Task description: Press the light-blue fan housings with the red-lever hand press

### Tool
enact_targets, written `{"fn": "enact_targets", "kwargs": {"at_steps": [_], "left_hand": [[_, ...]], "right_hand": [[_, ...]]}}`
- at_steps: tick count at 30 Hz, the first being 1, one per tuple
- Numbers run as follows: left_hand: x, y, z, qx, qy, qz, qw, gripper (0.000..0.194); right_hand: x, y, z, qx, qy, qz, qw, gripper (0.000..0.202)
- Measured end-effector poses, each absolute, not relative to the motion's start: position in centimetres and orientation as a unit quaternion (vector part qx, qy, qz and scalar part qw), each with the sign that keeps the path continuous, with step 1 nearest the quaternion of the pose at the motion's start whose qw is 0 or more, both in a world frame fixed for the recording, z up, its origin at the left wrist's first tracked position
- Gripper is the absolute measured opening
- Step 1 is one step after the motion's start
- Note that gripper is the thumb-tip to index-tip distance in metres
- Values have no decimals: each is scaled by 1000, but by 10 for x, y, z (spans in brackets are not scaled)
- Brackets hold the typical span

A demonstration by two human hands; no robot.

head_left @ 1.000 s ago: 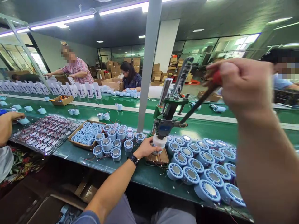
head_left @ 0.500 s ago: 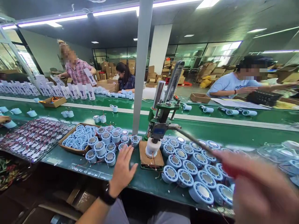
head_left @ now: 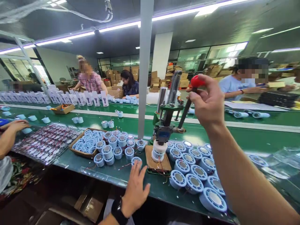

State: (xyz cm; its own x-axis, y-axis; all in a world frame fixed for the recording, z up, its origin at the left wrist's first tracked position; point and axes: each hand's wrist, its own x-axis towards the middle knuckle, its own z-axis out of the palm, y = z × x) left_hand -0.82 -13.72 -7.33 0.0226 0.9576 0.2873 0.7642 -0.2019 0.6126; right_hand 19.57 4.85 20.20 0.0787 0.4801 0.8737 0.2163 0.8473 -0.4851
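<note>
Steadily, my right forearm slanted up from the lower right, the wrist raised to lever height; my left forearm lay low at the bottom edge, a dark watch (head_left: 118,212) on its wrist, the back of the hand upward. Beneath both spread the green worktable (head_left: 100,172); rows of blue housings (head_left: 182,166) stood right of the hand press (head_left: 163,132), a smaller cluster stood to its left, and beside that sat a carton of pale blue rings (head_left: 86,140); beyond were co-workers, white boxes (head_left: 89,98) and stacked brown cartons (head_left: 184,83), under strip lights. My right hand (head_left: 208,104) was curled round the red knob (head_left: 197,81) of the lever (head_left: 185,112); my left hand (head_left: 136,189) was empty, fingers spread, fingertips at a lone housing (head_left: 136,160); whether they touched it, I could not tell; the pressed housing (head_left: 156,156) stood on a brown board (head_left: 150,156), directly beneath the white die (head_left: 159,146).
</note>
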Motion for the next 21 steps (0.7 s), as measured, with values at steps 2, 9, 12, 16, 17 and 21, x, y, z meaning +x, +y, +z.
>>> {"fn": "enact_targets", "kwargs": {"at_steps": [2,9,12,16,17,21], "left_hand": [[-12,-133,-56,708,582,360,174,65],[-182,-113,20,524,813,241,-80,45],[-243,-105,33,507,848,152,-32,28],[-261,-101,21,514,852,101,-11,17],[-264,-100,16,511,854,95,-15,18],[-291,-90,-8,485,869,96,-26,29]], "right_hand": [[180,47,167,-268,-631,102,721,59],[139,-18,-32,-456,-574,187,654,88],[122,-13,-63,-517,-562,267,588,93],[109,-11,-61,-520,-523,241,631,80],[107,-15,-60,-520,-524,224,636,75],[124,-59,-63,-544,-548,168,613,55]]}}
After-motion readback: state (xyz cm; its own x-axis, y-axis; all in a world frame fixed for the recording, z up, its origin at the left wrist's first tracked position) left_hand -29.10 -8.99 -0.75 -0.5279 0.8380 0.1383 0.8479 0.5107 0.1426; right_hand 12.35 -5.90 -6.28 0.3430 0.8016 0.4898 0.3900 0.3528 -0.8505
